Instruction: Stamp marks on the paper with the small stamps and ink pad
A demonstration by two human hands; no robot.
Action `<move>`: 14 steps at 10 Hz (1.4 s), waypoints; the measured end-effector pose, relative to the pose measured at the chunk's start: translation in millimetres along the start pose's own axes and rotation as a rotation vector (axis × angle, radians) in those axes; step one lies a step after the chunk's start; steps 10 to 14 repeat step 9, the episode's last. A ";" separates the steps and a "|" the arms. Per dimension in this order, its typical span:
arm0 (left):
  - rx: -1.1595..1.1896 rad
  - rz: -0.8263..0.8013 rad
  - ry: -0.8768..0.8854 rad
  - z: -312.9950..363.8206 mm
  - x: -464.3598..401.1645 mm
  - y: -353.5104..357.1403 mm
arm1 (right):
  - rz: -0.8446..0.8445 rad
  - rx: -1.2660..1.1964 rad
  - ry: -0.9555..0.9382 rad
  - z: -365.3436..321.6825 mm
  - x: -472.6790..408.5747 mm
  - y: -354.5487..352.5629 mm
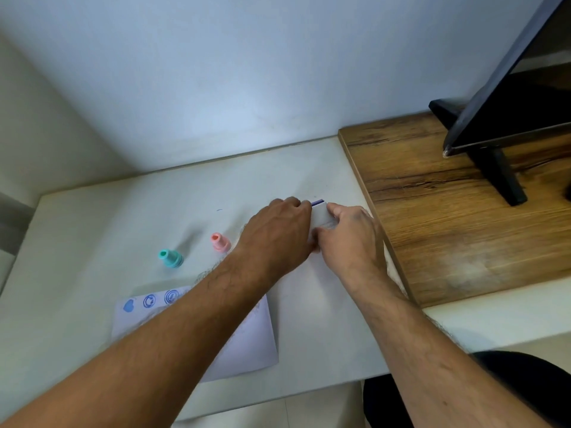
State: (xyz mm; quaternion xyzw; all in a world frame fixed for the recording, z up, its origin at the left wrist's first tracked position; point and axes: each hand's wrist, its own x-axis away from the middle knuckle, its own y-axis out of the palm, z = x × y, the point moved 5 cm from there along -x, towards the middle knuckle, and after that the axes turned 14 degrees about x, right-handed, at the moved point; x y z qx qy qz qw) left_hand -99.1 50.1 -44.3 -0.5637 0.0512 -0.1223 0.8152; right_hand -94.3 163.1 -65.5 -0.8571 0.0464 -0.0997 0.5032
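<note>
Paper (247,344): a white sheet lying flat at the near edge of the white table (92,230), partly under the left forearm; three blue marks along its far left edge – a heart and two round designs.
Ink pad (319,213): a small white case right of centre, beside the wooden board (448,217); a thin blue-purple strip shows at its far edge.
Left hand (275,239): fingers curled over the case's left side, gripping it.
Right hand (352,239): thumb and fingers clasping the case's right side – both hands hold it.
Stamps: a teal stamp (171,258) and a pink stamp (220,241) stand upright left of the hands, apart from each other.
Far right: a black screen (506,97) on a stand.
</note>
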 end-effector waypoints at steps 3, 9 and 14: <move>0.016 -0.031 -0.094 -4.5 -13.8 -4.7 | 0.010 0.036 -0.006 1.7 -5.4 5.3; 0.075 0.123 -0.387 -101.6 149.3 -175.0 | -0.136 0.171 -0.389 -78.4 77.3 -46.4; 0.075 0.123 -0.387 -101.6 149.3 -175.0 | -0.136 0.171 -0.389 -78.4 77.3 -46.4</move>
